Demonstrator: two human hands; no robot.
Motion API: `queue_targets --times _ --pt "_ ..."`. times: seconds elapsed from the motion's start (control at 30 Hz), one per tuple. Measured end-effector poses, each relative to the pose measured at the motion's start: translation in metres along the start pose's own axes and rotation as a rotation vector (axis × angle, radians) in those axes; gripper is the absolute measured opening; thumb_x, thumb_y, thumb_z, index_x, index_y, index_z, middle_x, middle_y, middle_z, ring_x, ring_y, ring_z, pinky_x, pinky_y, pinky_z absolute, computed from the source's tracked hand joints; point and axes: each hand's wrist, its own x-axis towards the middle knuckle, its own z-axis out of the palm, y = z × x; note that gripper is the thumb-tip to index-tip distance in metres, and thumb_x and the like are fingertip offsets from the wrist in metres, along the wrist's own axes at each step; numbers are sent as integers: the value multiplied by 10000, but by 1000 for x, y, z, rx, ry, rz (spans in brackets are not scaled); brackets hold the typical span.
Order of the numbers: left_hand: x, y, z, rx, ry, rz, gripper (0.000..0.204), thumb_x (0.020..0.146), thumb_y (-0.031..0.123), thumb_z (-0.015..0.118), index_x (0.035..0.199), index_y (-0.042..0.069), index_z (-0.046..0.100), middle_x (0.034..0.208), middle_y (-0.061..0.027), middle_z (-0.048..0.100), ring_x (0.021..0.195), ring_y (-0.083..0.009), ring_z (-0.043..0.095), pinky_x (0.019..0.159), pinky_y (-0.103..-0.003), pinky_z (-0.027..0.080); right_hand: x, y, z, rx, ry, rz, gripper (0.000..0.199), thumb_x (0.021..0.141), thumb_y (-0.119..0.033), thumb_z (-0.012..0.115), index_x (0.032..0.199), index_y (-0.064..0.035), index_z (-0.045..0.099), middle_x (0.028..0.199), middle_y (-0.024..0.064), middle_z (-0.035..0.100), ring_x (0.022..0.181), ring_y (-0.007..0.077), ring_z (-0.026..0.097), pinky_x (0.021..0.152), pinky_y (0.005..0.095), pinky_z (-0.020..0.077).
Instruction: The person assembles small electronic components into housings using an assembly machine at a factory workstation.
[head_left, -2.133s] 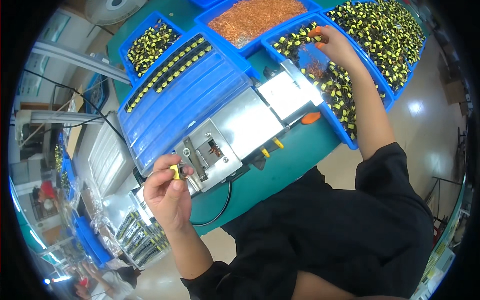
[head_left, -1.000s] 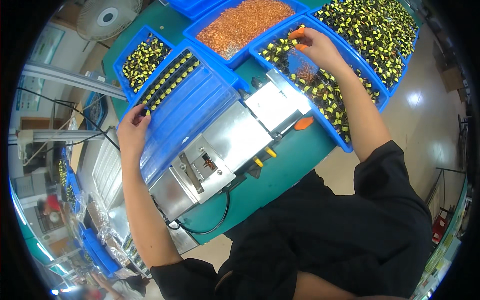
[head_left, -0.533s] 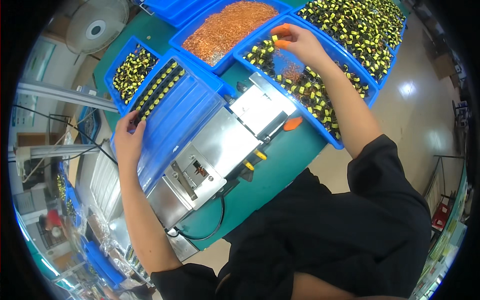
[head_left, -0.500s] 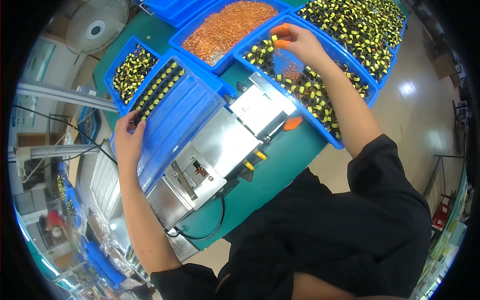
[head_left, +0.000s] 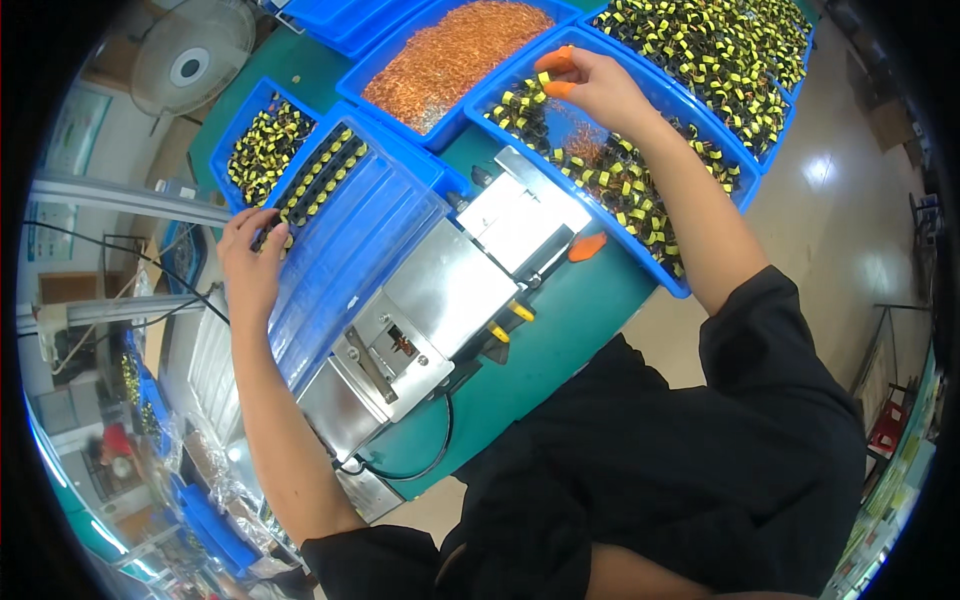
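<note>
Yellow-and-black coil parts (head_left: 318, 178) stand in rows at the far end of the ribbed blue tray (head_left: 350, 250), near the bench's far left corner. The left hand (head_left: 250, 265) lies on that tray's left edge, its fingers (head_left: 262, 228) curled at the nearest row; whether they pinch a part is hidden by the hand itself. The right hand (head_left: 590, 85), with orange finger cots, rests in the blue bin (head_left: 620, 170) of loose coils along the bench's right edge, fingers bent together, and what they hold, if anything, is too small to tell. Between the hands sits a grey metal fixture (head_left: 440, 310). Half a second ago the left hand was further toward the bench's near left; the right hand has barely shifted.
</note>
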Motion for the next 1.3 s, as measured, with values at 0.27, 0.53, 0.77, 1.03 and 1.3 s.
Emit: queue_targets --times 0.27,0.53,0.77,1.03,1.3 --pt "-50 46 -44 -1434 72 -321 396 981 171 581 1291 -64 507 1167 -125 589 967 -161 568 841 -296 467 -1 -4 -3 -24 -13 22 304 875 -87 645 1176 -41 640 1104 57 672 1006 152 637 911 300 496" --pt "-92 101 -57 -1677 37 -261 407 986 189 574 1313 -35 483 1190 -139 561 979 -189 571 857 -341 487 -4 -14 1 -33 -40 46 315 879 -78 642 1191 -35 636 1121 74 671 1016 169 638 918 304 495" --pt "-112 129 -61 -1710 105 -315 381 969 224 606 1258 0 497 1114 -122 583 949 -191 585 834 -348 486 -3 -9 3 -32 -52 34 319 877 -86 651 1191 -35 637 1114 84 671 995 168 637 899 304 498" --pt "-124 151 -64 -1782 99 -332 387 964 266 616 1225 21 469 1057 -118 538 914 -181 571 820 -350 476 -5 -9 3 -230 -51 78 328 861 -170 675 1158 -34 648 1057 93 688 958 182 637 870 322 497" --pt "-135 160 -63 -1989 41 -383 390 969 322 606 1191 42 451 1031 -107 517 916 -197 533 799 -342 457 -5 4 1 -284 -98 148 319 862 -240 671 1097 -25 672 990 98 695 907 193 634 829 324 493"
